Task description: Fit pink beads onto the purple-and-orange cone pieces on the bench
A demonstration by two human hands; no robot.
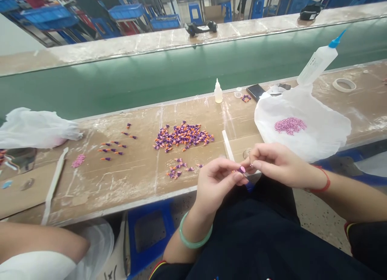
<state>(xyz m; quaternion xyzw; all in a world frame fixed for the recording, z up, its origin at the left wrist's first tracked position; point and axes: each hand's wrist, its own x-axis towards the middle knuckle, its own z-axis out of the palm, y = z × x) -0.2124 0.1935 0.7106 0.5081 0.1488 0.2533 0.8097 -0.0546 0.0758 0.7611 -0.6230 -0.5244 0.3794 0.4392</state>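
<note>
My left hand [216, 181] pinches a small purple piece [242, 169] with a pink end between thumb and fingers, above the table's front edge. Close beside it, my right hand [273, 163] has thumb and forefinger pressed together near that pink end; whatever is between them is too small to name. A pile of small purple and orange pieces [183, 135] lies on the table to the left, with a smaller group [176, 169] nearer me. Behind my right hand, small pink bits [290, 125] lie on a white plastic sheet [326, 129].
A small dropper bottle [218, 91], a phone [255, 92], a large blue-tipped bottle [320, 62] and a tape roll [344, 85] stand or lie toward the back. A white strip [228, 146] lies near my hands. Another person's arm [42, 241] is at lower left. A green belt [136, 76] runs behind.
</note>
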